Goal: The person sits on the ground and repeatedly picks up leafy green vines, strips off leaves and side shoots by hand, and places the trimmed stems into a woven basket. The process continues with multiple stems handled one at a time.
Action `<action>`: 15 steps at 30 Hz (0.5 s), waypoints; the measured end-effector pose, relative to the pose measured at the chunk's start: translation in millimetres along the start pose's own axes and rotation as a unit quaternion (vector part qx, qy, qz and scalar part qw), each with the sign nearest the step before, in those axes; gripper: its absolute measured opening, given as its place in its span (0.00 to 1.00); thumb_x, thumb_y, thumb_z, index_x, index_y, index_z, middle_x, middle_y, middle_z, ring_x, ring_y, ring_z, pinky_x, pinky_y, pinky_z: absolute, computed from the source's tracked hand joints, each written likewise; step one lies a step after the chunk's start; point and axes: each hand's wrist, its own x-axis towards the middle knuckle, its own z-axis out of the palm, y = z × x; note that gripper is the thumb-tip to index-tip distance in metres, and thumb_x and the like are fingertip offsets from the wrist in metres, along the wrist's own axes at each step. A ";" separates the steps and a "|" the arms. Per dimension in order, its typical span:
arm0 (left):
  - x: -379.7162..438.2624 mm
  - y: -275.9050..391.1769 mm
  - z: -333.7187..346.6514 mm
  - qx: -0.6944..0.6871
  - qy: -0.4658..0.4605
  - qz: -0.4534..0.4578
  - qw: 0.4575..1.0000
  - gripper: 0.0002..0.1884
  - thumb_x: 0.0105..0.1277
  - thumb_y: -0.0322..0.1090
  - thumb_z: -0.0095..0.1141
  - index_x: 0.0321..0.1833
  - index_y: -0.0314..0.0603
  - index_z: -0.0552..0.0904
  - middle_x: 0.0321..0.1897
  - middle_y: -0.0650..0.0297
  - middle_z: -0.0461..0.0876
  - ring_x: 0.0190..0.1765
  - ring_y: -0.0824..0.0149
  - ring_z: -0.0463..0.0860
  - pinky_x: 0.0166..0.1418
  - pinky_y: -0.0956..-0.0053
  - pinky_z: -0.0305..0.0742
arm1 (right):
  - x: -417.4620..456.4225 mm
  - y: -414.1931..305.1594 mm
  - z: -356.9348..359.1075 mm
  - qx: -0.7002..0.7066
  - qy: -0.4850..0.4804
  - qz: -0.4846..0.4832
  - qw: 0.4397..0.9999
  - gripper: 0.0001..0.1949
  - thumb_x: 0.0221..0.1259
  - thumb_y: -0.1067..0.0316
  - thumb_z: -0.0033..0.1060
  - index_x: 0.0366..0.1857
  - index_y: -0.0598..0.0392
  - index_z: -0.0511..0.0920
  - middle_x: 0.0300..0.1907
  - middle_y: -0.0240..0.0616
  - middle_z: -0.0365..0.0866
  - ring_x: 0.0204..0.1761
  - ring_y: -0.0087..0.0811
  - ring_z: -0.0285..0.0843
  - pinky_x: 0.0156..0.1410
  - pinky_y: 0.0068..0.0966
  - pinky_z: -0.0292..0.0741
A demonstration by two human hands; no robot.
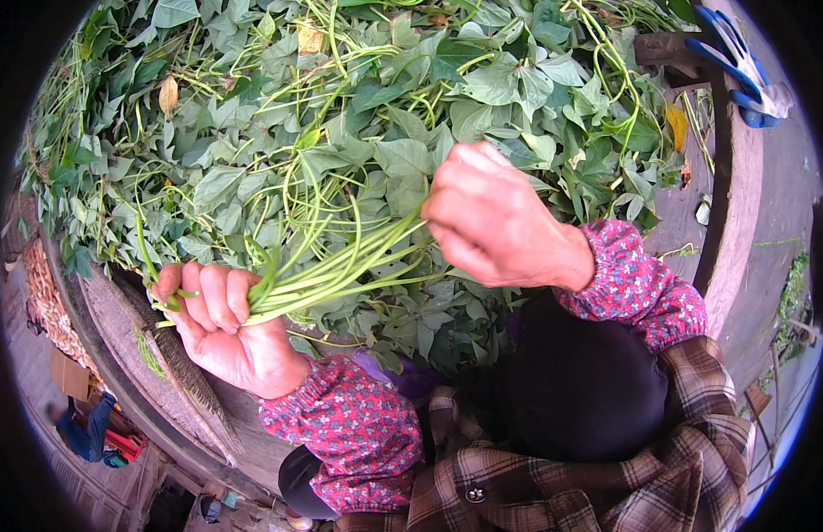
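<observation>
A bundle of long green leaf stalks (345,266) stretches between my two hands. My left hand (228,319) is closed round its thick lower end, with a few stalk ends poking out past the fingers. The fingers of my right hand (491,213) are bent in at the bundle's other end, by the leaves; whether they pinch the stalks is hidden. Beneath and beyond both hands lies a wide heap of leafy green vines (252,146), with some yellowed leaves among them.
Blue and white work gloves (747,73) hang on a wooden rail (737,199) at the right. A woven mat (159,359) lies at the lower left. Beyond it are a cardboard box (70,374) and a person in blue (89,429). My knee (584,386) is below my right hand.
</observation>
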 end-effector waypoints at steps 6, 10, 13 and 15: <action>-0.6 11.8 5.0 -0.023 -0.031 0.006 0.999 0.03 0.66 0.29 0.45 0.34 0.42 0.70 0.15 0.73 0.55 0.15 0.78 0.53 0.21 0.81 0.49 | 2.9 25.5 -39.7 0.015 0.160 0.141 0.977 0.09 0.50 0.81 0.49 0.34 0.60 0.78 0.32 0.42 0.78 0.38 0.36 0.75 0.45 0.25 0.72; -1.3 4.7 15.5 -0.035 -0.032 -0.011 0.999 0.02 0.64 0.25 0.45 0.33 0.41 0.70 0.14 0.73 0.55 0.14 0.78 0.53 0.19 0.81 0.47 | 15.9 18.5 -34.9 -0.012 0.069 -0.048 0.996 0.11 0.46 0.80 0.54 0.35 0.57 0.79 0.35 0.38 0.79 0.40 0.37 0.75 0.47 0.30 0.70; -1.2 4.2 20.9 -0.032 -0.042 -0.016 0.998 0.03 0.63 0.24 0.45 0.32 0.40 0.69 0.13 0.72 0.56 0.14 0.78 0.53 0.19 0.81 0.46 | 20.7 14.0 -11.2 0.055 -0.082 -0.107 0.989 0.10 0.45 0.74 0.56 0.34 0.57 0.79 0.34 0.34 0.78 0.43 0.33 0.72 0.51 0.33 0.64; -2.8 8.9 24.4 -0.027 -0.043 -0.012 0.999 0.03 0.63 0.24 0.45 0.31 0.41 0.69 0.13 0.72 0.56 0.14 0.78 0.52 0.19 0.81 0.47 | 18.4 22.4 -7.4 0.057 -0.160 -0.116 0.978 0.09 0.48 0.73 0.56 0.35 0.58 0.79 0.32 0.35 0.77 0.41 0.35 0.72 0.50 0.33 0.65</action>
